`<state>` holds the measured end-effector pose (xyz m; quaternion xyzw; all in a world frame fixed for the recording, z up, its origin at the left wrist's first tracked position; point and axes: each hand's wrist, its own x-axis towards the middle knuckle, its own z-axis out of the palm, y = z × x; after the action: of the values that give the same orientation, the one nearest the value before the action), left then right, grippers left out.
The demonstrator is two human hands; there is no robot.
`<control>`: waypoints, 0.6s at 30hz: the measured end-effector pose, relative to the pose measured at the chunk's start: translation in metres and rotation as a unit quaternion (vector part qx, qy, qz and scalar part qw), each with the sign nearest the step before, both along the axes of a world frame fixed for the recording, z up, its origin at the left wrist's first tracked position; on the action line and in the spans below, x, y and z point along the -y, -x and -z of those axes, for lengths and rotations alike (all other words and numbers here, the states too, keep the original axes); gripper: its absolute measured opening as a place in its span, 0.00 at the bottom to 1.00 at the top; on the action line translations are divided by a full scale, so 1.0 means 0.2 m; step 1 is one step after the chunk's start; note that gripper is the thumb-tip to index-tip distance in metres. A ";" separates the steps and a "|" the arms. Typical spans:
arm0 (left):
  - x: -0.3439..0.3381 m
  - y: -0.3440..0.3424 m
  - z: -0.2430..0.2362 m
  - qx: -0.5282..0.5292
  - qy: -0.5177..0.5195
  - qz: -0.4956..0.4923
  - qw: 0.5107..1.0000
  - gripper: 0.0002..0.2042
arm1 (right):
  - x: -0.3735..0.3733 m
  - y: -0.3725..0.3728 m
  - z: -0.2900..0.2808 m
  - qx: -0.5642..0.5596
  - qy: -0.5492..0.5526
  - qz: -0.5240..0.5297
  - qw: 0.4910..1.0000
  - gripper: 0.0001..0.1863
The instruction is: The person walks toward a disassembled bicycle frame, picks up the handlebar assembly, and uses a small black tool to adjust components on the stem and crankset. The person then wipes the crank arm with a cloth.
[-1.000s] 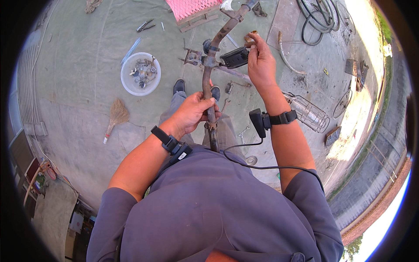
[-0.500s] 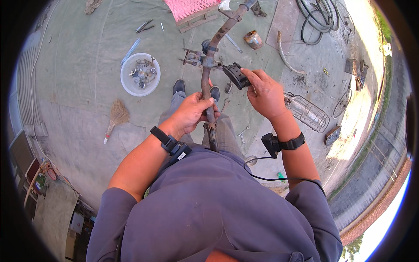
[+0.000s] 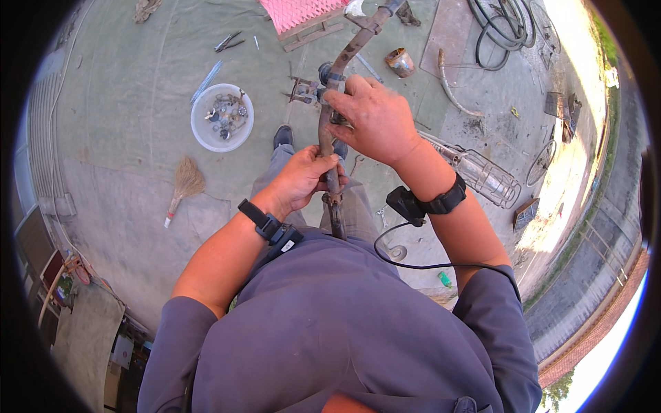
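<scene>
My left hand grips the lower part of a rusty bicycle frame tube, which stands out from my waist. My right hand is curled over the middle joint, thumb and fingertips at the tube, hiding most of the black pedal. Left of that joint a metal fitting with prongs sticks out. The upper tube bends away to the right.
Around me lie a white basin of small parts, a straw broom, pliers, a pink mesh-topped stool, a rusty can, coiled hose and a wire cage.
My right hand has swung down, then leftward over the joint, turning the black pedal, which is now mostly hidden. The rusty can has come into view. My left hand stays in place.
</scene>
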<state>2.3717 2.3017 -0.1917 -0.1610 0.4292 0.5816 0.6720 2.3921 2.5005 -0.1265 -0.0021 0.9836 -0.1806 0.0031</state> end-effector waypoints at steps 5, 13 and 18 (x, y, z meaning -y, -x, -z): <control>0.00 0.00 0.00 -0.004 0.003 0.006 1.000 0.11 | -0.09 0.12 0.11 -0.089 -0.032 0.102 0.990 0.07; 0.00 0.01 -0.01 -0.002 0.011 0.010 1.000 0.12 | -0.24 -0.11 0.21 -0.002 0.004 0.179 0.984 0.07; 0.00 0.01 -0.01 -0.003 0.011 0.020 1.000 0.10 | -0.10 -0.33 0.10 0.073 0.043 0.154 0.984 0.17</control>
<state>2.3691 2.3025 -0.1891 -0.1580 0.4409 0.5635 0.6805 2.4582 2.5211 -0.1457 0.1623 0.9605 -0.2210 0.0473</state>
